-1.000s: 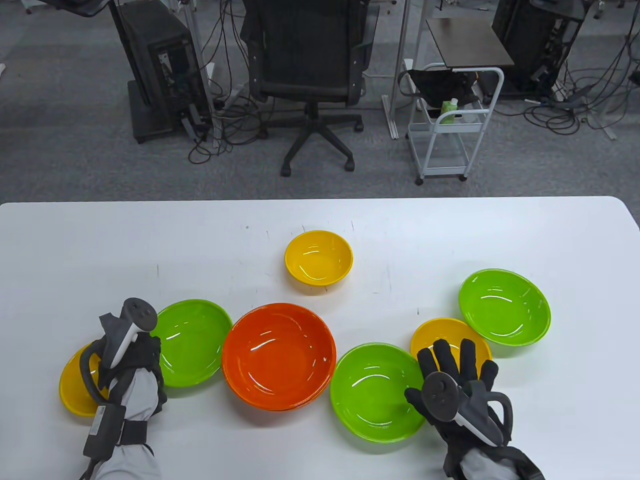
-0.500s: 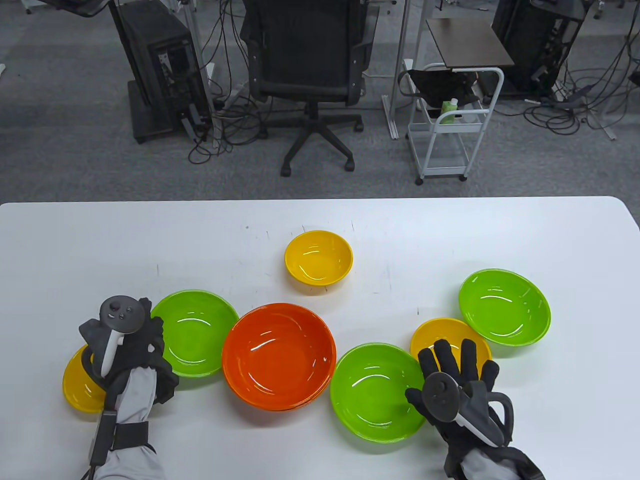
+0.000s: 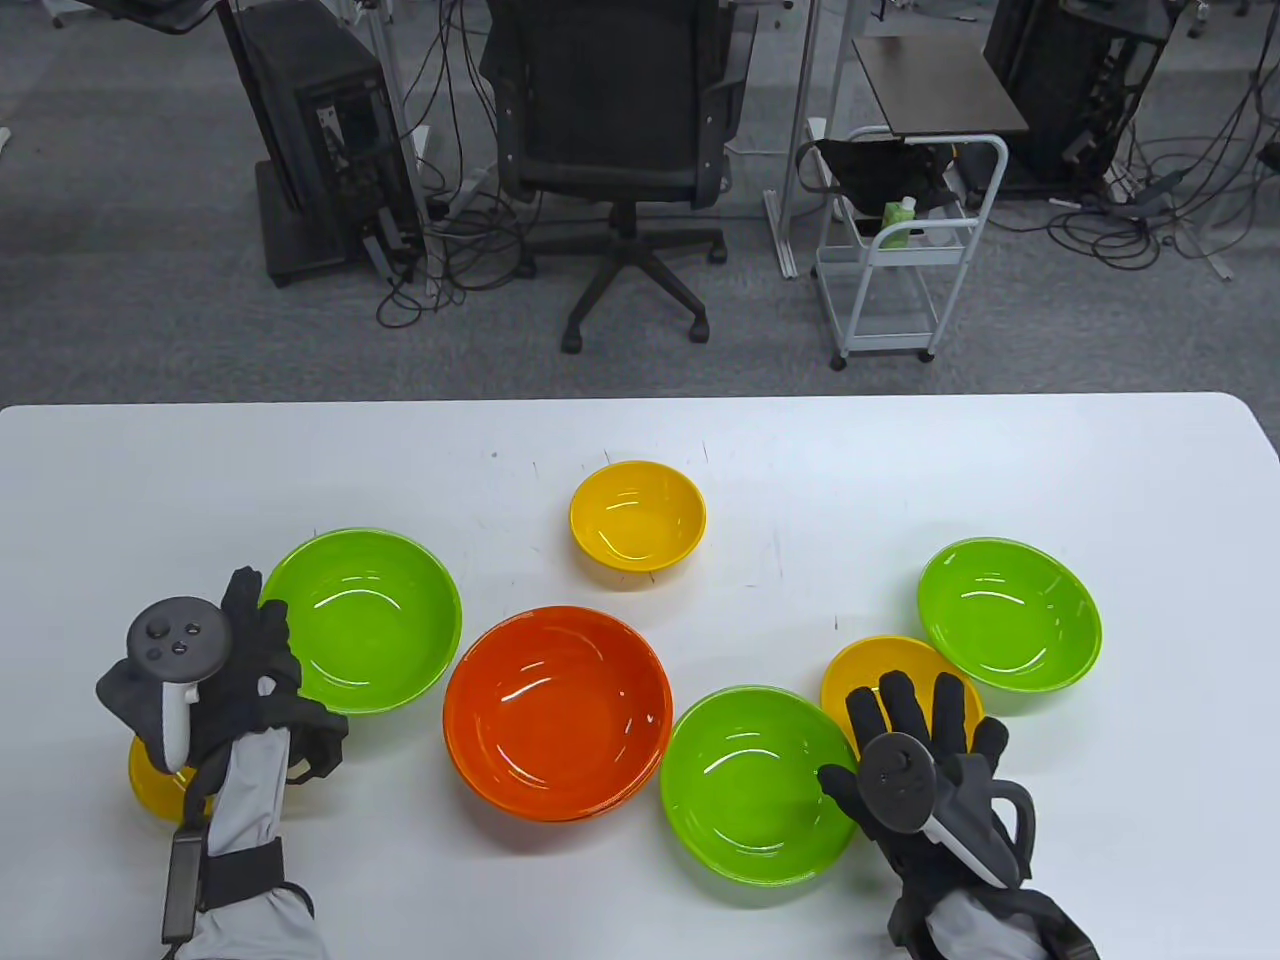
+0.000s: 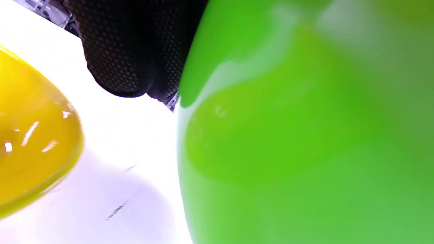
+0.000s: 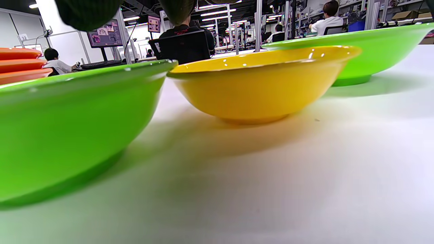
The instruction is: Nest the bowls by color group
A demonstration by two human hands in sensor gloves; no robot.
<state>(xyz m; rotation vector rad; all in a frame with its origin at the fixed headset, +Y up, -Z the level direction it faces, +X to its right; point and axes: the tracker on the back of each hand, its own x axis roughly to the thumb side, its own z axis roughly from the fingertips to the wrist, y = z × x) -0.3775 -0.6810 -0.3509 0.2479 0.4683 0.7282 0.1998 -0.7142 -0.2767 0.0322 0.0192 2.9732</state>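
On my overhead feed the green bowl [image 3: 362, 620] my left hand [image 3: 235, 665] grips sits at the left of the white table [image 3: 900, 460], just beside the orange stack [image 3: 557, 712], and my fingers [image 3: 245, 600] clasp its near-left rim (in the left wrist feed its underside [image 4: 305, 142] fills most of the frame, with a black gloved fingertip [image 4: 129, 51] against it and the table showing beneath, so it looks lifted or tipped, though I cannot tell how far). A yellow bowl [image 3: 155, 785] lies mostly hidden under that wrist, and the left wrist feed shows it [image 4: 30, 135] apart from the green one. My right hand [image 3: 925, 765] rests with fingers spread, gripping nothing, over the gap between a second green bowl [image 3: 750, 785] and a second yellow bowl [image 3: 885, 680]; the right wrist feed shows those two [image 5: 67, 125] [image 5: 261, 81] with rims nearly touching. A third green bowl [image 3: 1008, 614] stands to the far right, and a third yellow bowl [image 3: 638, 515] sits alone toward the middle, beyond the orange stack
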